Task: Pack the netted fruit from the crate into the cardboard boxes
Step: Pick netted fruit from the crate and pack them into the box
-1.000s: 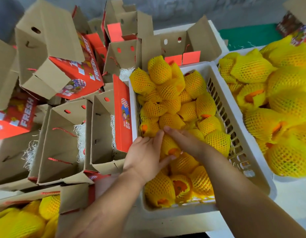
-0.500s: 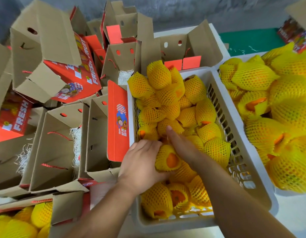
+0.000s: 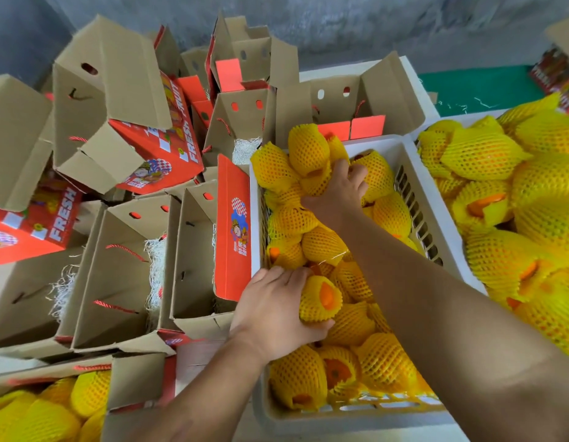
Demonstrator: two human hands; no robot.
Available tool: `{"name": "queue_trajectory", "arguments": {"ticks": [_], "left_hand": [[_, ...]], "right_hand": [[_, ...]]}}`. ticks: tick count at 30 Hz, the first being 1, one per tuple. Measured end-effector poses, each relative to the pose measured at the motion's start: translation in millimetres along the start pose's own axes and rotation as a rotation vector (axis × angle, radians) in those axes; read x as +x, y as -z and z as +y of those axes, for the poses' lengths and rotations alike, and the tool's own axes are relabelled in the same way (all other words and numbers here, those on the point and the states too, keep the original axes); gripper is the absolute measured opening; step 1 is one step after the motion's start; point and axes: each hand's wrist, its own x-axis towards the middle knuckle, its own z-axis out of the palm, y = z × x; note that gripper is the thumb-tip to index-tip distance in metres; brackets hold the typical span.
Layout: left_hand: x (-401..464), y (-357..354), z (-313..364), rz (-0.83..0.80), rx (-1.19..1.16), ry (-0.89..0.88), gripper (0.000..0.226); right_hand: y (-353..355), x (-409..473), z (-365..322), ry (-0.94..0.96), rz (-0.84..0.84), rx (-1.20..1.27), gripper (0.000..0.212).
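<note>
Our left hand (image 3: 273, 314) hugs one netted fruit (image 3: 319, 299) to lift it from the crate (image 3: 433, 199), while our right hand (image 3: 339, 193) maybe grabs another.

Only readable stuff is on the red boxes. The tipped-over red box (image 3: 158, 154) near the far left of my pile says "FRESH" in white, with "FRUIT" higher up its side. Another red box (image 3: 28, 224) at the left edge also says "FRESH". The upright red flap (image 3: 233, 228) by my crate has print too small to read.
</note>
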Motion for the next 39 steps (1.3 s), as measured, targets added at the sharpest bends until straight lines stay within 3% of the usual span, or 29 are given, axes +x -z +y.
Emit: {"name": "queue_trajectory", "arguments": {"ticks": [3, 5, 8, 11, 13, 16, 19, 22, 23, 26, 29, 32, 36, 39], "left_hand": [[0, -4, -1, 0.031, -0.011, -0.004, 0.074], [-1, -6, -1, 0.066, -0.015, -0.004, 0.074], [-3, -5, 0, 0.147, -0.052, 0.018, 0.075], [-7, 3, 1, 0.125, -0.256, 0.052, 0.077], [-16, 8, -1, 0.075, -0.519, 0.045, 0.083], [-40, 23, -5, -0.043, -1.000, -0.028, 0.093], [-73, 39, -15, -0.158, -1.232, -0.132, 0.085], [-112, 53, -40, -0.105, -1.424, -0.117, 0.072], [-125, 59, -51, -0.051, -1.455, -0.059, 0.068], [-168, 77, -96, 0.086, -1.516, 0.108, 0.058], [-213, 95, -152, 0.060, -1.504, 0.163, 0.047], [-254, 109, -196, 0.061, -1.516, 0.267, 0.050], [-294, 116, -243, 0.117, -1.513, 0.418, 0.046], [-316, 121, -276, 0.142, -1.510, 0.541, 0.050]], "right_hand": [[5, -31, 17, 0.023, 0.107, 0.309, 0.077], [15, -60, 27, -0.128, 0.107, 0.620, 0.073], [35, -99, 33, -0.398, -0.027, 1.011, 0.062], [47, -136, 35, -0.435, -0.191, 1.198, 0.055], [57, -160, 32, -0.461, -0.321, 1.295, 0.059], [77, -192, 27, -0.466, -0.446, 1.280, 0.054], [90, -225, 6, -0.256, -0.533, 1.176, 0.059], [82, -254, -17, -0.119, -0.593, 1.117, 0.091], [73, -263, -28, -0.085, -0.612, 1.097, 0.091], [32, -290, -72, 0.024, -0.589, 0.927, 0.062], [-21, -319, -122, 0.084, -0.603, 0.740, 0.048], [-85, -343, -157, 0.027, -0.563, 0.702, 0.040], [-157, -382, -198, -0.120, -0.459, 0.838, 0.024], [-194, -398, -213, -0.242, -0.365, 0.936, 0.035]]}}
